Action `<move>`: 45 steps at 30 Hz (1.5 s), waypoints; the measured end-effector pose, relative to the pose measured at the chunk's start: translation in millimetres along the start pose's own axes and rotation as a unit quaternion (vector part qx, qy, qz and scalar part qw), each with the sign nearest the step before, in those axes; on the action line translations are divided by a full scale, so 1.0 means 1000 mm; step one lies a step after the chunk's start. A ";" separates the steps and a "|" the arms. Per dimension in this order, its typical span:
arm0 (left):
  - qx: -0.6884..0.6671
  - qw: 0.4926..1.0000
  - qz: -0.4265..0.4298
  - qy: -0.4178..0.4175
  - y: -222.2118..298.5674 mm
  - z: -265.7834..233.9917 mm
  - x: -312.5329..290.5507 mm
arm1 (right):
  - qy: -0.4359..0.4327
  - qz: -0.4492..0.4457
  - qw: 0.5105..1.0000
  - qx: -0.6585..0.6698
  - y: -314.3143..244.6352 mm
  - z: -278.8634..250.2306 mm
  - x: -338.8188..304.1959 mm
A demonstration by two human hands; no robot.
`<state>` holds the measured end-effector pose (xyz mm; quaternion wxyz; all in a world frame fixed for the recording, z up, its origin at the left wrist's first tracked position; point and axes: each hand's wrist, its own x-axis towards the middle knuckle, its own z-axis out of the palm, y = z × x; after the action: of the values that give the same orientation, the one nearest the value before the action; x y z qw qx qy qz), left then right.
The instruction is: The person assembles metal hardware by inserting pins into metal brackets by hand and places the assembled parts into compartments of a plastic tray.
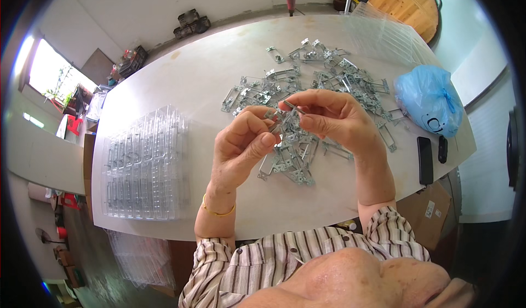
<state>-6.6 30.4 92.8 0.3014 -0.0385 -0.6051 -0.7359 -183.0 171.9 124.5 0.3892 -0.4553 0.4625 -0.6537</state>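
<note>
- Fingers [309, 99] on my right hand [342, 116] are pinched nearly together on a slim metal strip [295, 107]; my left hand [235, 146] has thumb and index curled close around a small metal piece [275, 126]. Can't tell if those two join up, too tiny and half covered.
- Both bits are held over the middle of the bracket pile [298, 171], loose metal all around underneath.
- Best guess on the step: working parts up close, two-handed. Next move probably calls for a light, steady pinch.
- White tabletop [205, 111] spreads left of the pile as far as the clear trays [171, 171], so there's decent arm room that way.
- Tighter right of the pile: blue bag [424, 102], then a black phone [425, 160] nearer me, close to the table edge. Gotta mind that elbow.
</note>
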 end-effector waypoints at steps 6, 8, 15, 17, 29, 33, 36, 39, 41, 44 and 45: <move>0.007 1.000 -0.020 -0.003 0.001 -0.004 0.000 | -0.033 0.036 0.999 0.010 0.004 -0.006 0.003; 0.011 1.000 -0.019 -0.005 0.001 -0.004 0.000 | -0.049 0.039 0.998 0.012 0.004 -0.006 0.005; 0.026 0.999 -0.027 -0.008 0.004 0.001 0.000 | -0.069 0.032 0.996 0.049 0.007 -0.013 0.005; 0.041 0.999 -0.031 -0.017 0.004 -0.001 0.000 | -0.069 0.043 0.995 0.063 0.005 -0.014 0.004; 0.171 0.982 -0.038 -0.068 0.001 -0.003 0.001 | -0.070 -0.019 0.992 -0.106 0.017 -0.025 0.005; 0.199 0.968 0.003 -0.151 -0.003 -0.003 0.001 | -0.020 0.005 0.991 -0.130 0.008 -0.017 0.006; 0.082 0.989 -0.061 -0.103 -0.004 -0.001 -0.003 | 0.073 -0.022 0.991 -0.113 0.001 -0.013 0.008; -0.045 0.992 -0.112 -0.031 -0.010 -0.003 0.004 | 0.144 -0.108 0.979 -0.097 0.007 -0.011 0.009; -0.062 0.990 -0.127 0.009 -0.010 0.000 0.007 | 0.163 -0.161 0.970 -0.081 0.010 -0.009 0.008; -0.143 0.982 -0.117 0.035 -0.013 -0.007 0.006 | 0.131 -0.208 0.967 -0.072 0.010 0.002 0.003; -0.143 0.982 -0.117 0.034 -0.014 -0.007 0.007 | 0.131 -0.232 0.959 -0.099 0.011 0.005 0.003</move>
<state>-16.9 22.0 81.6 0.2252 0.0152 -0.4835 -0.8457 -178.0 164.4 115.2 0.1158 -0.4970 0.4537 -0.7306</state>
